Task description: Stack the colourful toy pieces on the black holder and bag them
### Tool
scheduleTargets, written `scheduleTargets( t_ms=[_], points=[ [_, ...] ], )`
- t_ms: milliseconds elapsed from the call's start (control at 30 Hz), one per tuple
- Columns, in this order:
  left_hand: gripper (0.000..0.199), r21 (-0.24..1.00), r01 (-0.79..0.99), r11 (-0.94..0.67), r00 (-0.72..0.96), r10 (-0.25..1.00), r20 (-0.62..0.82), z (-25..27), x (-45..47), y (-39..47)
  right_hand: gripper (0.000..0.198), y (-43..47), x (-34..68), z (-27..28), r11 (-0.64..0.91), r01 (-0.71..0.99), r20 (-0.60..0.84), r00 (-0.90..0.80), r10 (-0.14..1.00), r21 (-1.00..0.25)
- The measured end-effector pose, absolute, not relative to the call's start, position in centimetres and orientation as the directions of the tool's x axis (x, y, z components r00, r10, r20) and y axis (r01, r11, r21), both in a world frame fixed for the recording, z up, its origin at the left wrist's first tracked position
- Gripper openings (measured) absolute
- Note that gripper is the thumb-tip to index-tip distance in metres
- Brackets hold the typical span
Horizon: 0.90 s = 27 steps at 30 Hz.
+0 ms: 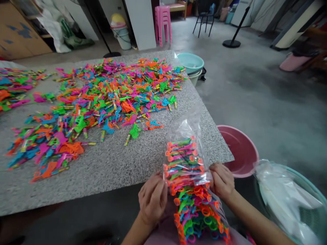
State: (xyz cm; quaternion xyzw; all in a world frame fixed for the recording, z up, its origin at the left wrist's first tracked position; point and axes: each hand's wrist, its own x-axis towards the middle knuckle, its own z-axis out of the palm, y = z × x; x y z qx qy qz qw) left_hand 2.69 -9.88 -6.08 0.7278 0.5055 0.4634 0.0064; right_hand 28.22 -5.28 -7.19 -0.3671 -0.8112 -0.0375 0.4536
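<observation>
At the bag's mouth: your left hand (153, 199) and right hand (222, 181) look pinched closed on opposite sides of the clear bag (187, 127); exact fingertip hold hidden.
Bag film: looks thin; an uneven pull could tear it or slip one grip.
Toy stack (188, 225): far part inside, near part outside above your lap (162, 235). No hand supports that end, so tilting could fan it out.
Orange discs (176, 201): project along both sides; could snag the rim and bunch the film.
Worktop (122, 166): bag reaches over your near edge; dragging across it could skew the rows.
Loose pile (107, 95): left of the bag; a wide left elbow could scatter pieces.
Pink tub (242, 149): beside the corner; strays could drop in.
</observation>
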Motion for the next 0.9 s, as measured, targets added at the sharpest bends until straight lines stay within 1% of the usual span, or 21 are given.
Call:
scheduleTargets(
  t_ms=[67, 100, 167, 233, 300, 367, 433, 467, 500, 533, 567, 600, 700, 733, 767, 833, 900],
  points=[
    [0.025, 0.403, 0.693, -0.598, 0.174, 0.681, 0.711, -6.3, 1.8, -10.2, 0.027, -5.5, 29.6, -7.3, 0.792, 0.569, 0.757, -0.412, 0.506, -0.220],
    [0.024, 0.376, 0.673, -0.637, 0.222, 0.658, 0.719, -6.3, 1.5, -10.4, 0.024, -5.7, 30.4, -7.3, 0.807, 0.556, 0.736, -0.459, 0.497, -0.198],
    [0.021, 0.341, 0.639, -0.689, 0.298, 0.631, 0.717, -6.0, 1.2, -10.7, 0.016, -6.1, 31.8, -7.3, 0.803, 0.570, 0.679, -0.521, 0.517, -0.174],
    [0.019, 0.324, 0.599, -0.732, 0.371, 0.613, 0.698, -5.6, 1.3, -10.9, 0.014, -6.6, 32.8, -7.5, 0.773, 0.606, 0.635, -0.526, 0.566, -0.187],
    [0.016, 0.317, 0.559, -0.767, 0.437, 0.596, 0.673, -5.1, 1.6, -10.7, 0.012, -7.1, 32.9, -7.8, 0.729, 0.637, 0.587, -0.499, 0.637, -0.250],
    [0.013, 0.312, 0.536, -0.785, 0.478, 0.587, 0.654, -4.8, 1.8, -10.4, 0.010, -7.7, 32.1, -8.3, 0.656, 0.642, 0.532, -0.422, 0.734, -0.396],
    [0.012, 0.312, 0.551, -0.774, 0.483, 0.601, 0.637, -4.6, 1.9, -9.9, 0.009, -8.2, 30.6, -8.8, 0.542, 0.589, 0.475, -0.283, 0.833, -0.599],
    [0.011, 0.312, 0.572, -0.759, 0.473, 0.615, 0.631, -4.7, 1.9, -9.7, 0.009, -8.5, 29.8, -8.9, 0.476, 0.545, 0.454, -0.186, 0.871, -0.690],
    [0.011, 0.311, 0.594, -0.741, 0.458, 0.630, 0.627, -4.8, 1.8, -9.6, 0.010, -8.6, 29.0, -9.0, 0.415, 0.500, 0.432, -0.088, 0.898, -0.760],
    [0.011, 0.309, 0.619, -0.722, 0.440, 0.645, 0.625, -4.9, 1.8, -9.6, 0.012, -8.7, 28.4, -9.0, 0.370, 0.463, 0.410, -0.015, 0.912, -0.805],
    [0.010, 0.306, 0.640, -0.705, 0.425, 0.656, 0.624, -5.2, 1.8, -9.7, 0.014, -8.8, 27.9, -9.0, 0.342, 0.440, 0.389, 0.020, 0.921, -0.831],
    [0.010, 0.300, 0.657, -0.692, 0.413, 0.663, 0.624, -5.4, 1.9, -9.8, 0.016, -8.8, 27.7, -8.8, 0.332, 0.429, 0.374, 0.014, 0.927, -0.840],
    [0.008, 0.275, 0.695, -0.665, 0.394, 0.671, 0.628, -6.2, 1.9, -10.4, 0.019, -8.4, 28.0, -8.1, 0.359, 0.433, 0.331, -0.142, 0.933, -0.827],
    [0.007, 0.267, 0.703, -0.659, 0.390, 0.671, 0.630, -6.4, 1.9, -10.6, 0.020, -8.3, 28.3, -7.8, 0.352, 0.440, 0.312, -0.164, 0.936, -0.826],
    [0.006, 0.261, 0.708, -0.656, 0.389, 0.670, 0.632, -6.5, 1.9, -10.7, 0.020, -8.3, 28.5, -7.6, 0.330, 0.449, 0.294, -0.150, 0.944, -0.831],
    [0.006, 0.258, 0.707, -0.659, 0.389, 0.666, 0.636, -6.4, 1.8, -10.7, 0.020, -8.4, 28.8, -7.2, 0.279, 0.457, 0.283, -0.060, 0.957, -0.845],
    [0.008, 0.262, 0.695, -0.669, 0.396, 0.661, 0.637, -6.2, 1.7, -10.5, 0.020, -8.6, 28.6, -7.2, 0.261, 0.461, 0.318, 0.048, 0.947, -0.848]
  ],
)
